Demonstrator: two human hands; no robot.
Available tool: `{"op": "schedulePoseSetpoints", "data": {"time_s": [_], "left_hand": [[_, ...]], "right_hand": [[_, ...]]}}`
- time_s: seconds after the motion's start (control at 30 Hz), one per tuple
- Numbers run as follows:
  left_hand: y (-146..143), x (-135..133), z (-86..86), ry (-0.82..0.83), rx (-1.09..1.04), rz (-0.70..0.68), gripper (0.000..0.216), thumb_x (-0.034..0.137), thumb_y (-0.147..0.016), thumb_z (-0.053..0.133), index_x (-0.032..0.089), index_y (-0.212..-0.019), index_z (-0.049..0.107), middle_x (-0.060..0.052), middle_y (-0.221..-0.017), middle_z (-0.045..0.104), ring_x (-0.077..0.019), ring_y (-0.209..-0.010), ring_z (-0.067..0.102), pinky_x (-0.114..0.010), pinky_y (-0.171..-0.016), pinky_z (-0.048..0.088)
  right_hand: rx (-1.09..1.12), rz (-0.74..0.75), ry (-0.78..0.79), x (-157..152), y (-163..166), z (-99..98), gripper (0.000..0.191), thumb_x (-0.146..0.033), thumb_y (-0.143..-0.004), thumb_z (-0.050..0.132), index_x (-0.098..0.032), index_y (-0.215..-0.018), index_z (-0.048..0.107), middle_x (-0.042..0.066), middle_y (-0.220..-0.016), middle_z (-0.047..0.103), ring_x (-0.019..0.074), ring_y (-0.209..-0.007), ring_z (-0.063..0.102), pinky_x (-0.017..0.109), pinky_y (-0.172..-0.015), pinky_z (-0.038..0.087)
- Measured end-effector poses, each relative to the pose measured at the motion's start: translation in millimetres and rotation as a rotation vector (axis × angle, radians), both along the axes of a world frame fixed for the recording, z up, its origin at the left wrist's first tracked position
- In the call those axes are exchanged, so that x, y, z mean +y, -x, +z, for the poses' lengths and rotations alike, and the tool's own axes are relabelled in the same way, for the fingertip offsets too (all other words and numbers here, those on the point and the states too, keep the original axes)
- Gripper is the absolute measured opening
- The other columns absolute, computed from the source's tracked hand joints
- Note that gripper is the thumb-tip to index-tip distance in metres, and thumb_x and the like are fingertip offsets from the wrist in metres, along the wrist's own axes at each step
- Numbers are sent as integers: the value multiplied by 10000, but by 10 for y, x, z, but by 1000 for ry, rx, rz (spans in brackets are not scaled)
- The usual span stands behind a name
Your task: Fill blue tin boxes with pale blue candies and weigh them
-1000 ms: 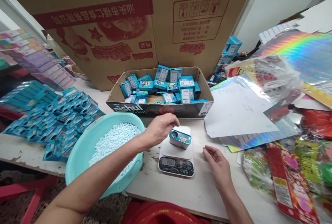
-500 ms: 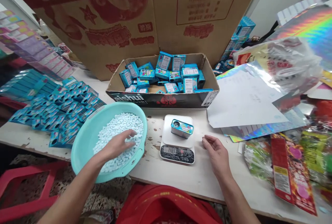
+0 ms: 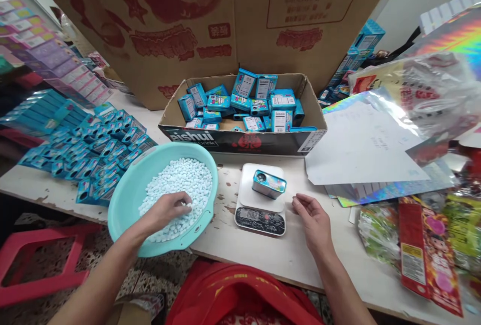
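My left hand (image 3: 167, 210) is in the turquoise basin (image 3: 126, 204), just over a heap of small pale-blue candies (image 3: 191, 177). Its thumb and fingers are pinched together, with a candy showing at the tips. To the right of the basin, a white kitchen scale (image 3: 246, 197) bears a small blue tin (image 3: 268, 183), with a round dark opening at one end of its top. The scale's display is lit. Beside the scale, my right hand (image 3: 313, 222) rests on the table, fingers loosely curled and a little apart, holding nothing.
Behind the scale stands an open carton (image 3: 240, 143) of blue tins, backed by a large cardboard box (image 3: 248, 39). Rows of blue tins (image 3: 101, 159) fill the left. White paper (image 3: 364, 144), shiny sheets and candy wrappers (image 3: 379, 232) cover the right. A red stool (image 3: 71, 250) is at lower left.
My left hand's fingers have closed from spread to a pinch over the candies. The whole view has shifted slightly. My right hand stays beside the scale.
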State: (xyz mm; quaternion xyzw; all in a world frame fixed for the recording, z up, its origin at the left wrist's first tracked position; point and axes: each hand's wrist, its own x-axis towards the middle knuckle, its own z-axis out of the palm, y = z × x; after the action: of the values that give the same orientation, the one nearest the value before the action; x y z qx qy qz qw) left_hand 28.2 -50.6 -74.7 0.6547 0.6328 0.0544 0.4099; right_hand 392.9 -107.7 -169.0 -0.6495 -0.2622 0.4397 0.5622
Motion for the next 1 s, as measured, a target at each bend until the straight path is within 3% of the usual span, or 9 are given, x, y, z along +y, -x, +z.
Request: {"op": "schedulePoseSetpoints", "data": {"time_s": [0.13, 0.27, 0.37, 0.57, 0.73, 1.0], "left_hand": [[-54, 121, 151, 1, -214, 163, 220, 380, -684, 632, 174, -755, 602, 9, -658, 562, -132, -618, 488, -239, -582, 379], [-515, 313, 313, 40, -424, 136, 206, 334, -669, 664, 159, -758, 600, 12, -647, 570, -114, -594, 502, -242, -589, 406], [-1008, 447, 369, -15, -455, 9, 170, 304, -697, 631, 156, -774, 604, 8, -666, 587, -110, -596, 508, -238, -579, 407], [-1690, 578, 367, -401, -193, -364, 87, 208, -776, 534, 185, -811, 610, 3, -793, 618, -125, -708, 525, -242, -650, 390], [-1794, 632, 328, -448, -68, -512, 119, 205, -784, 518, 195, -867, 603, -7, -859, 612, -146, -762, 546, -248, -682, 396], [-1767, 644, 438, -415, 78, -632, 183, 167, -749, 517, 201, -906, 604, -23, -907, 582, -178, -831, 557, -265, -699, 403]], "right_hand": [[7, 2, 21, 5, -21, 10, 439, -469, -616, 767, -188, -928, 637, 46, -925, 671, 209, -928, 615, 383, -889, 480], [19, 22, 13, 14, -3, 15, 450, -479, -618, 763, -190, -937, 631, 47, -938, 669, 214, -932, 613, 372, -883, 483], [20, 31, 10, 10, 5, 22, 444, -484, -631, 752, -193, -944, 630, 48, -937, 669, 214, -914, 616, 361, -851, 496], [16, -6, 32, -10, -82, 17, 470, -511, -613, 752, -189, -933, 628, 46, -918, 665, 207, -901, 606, 347, -835, 491], [36, -44, 57, -12, -136, -4, 509, -523, -574, 766, -183, -926, 627, 49, -918, 660, 202, -879, 602, 331, -793, 497], [48, -35, 56, 16, -103, 48, 496, -510, -554, 775, -184, -902, 635, 47, -906, 670, 207, -903, 604, 334, -828, 490]]}}
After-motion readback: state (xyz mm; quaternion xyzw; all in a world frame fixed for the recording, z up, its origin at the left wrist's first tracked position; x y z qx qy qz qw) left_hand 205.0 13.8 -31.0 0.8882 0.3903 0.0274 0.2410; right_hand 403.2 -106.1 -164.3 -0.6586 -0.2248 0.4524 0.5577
